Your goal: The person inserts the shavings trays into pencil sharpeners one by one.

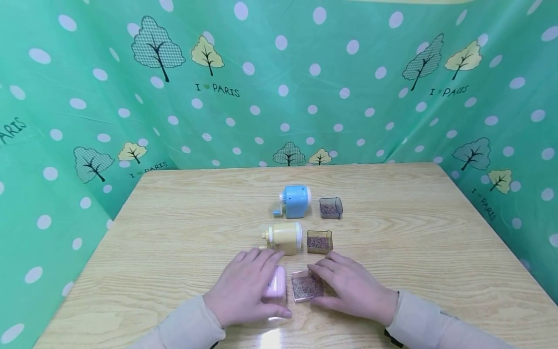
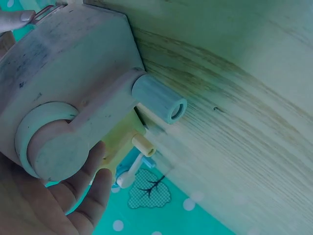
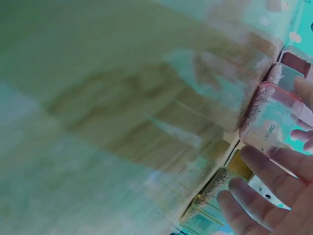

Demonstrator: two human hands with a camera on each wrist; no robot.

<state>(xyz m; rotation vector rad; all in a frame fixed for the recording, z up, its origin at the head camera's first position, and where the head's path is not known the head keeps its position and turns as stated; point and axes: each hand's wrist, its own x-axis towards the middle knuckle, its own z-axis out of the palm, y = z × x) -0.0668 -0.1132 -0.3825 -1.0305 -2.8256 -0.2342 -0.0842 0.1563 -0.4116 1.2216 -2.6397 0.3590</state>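
Observation:
My left hand [image 1: 246, 288] lies over a pink pencil sharpener [image 1: 275, 287], gripping it with the thumb on the near side and fingers on the far side. Its crank handle [image 2: 159, 98] points outward in the left wrist view. Just right of it sits a clear pinkish shavings drawer [image 3: 271, 120], out of the sharpener and holding dark shavings. My right hand [image 1: 353, 290] holds this drawer by its right end, thumb near and index finger far. A narrow gap separates drawer and sharpener.
Beyond my hands stands a yellow pencil sharpener [image 1: 285, 236], with its yellowish drawer [image 1: 320, 250] of shavings to the right. Farther back is a blue sharpener [image 1: 296, 201] beside a grey-blue drawer [image 1: 332, 215] with shavings. A green dotted curtain [image 1: 283, 106] surrounds the wooden table [image 1: 196, 208].

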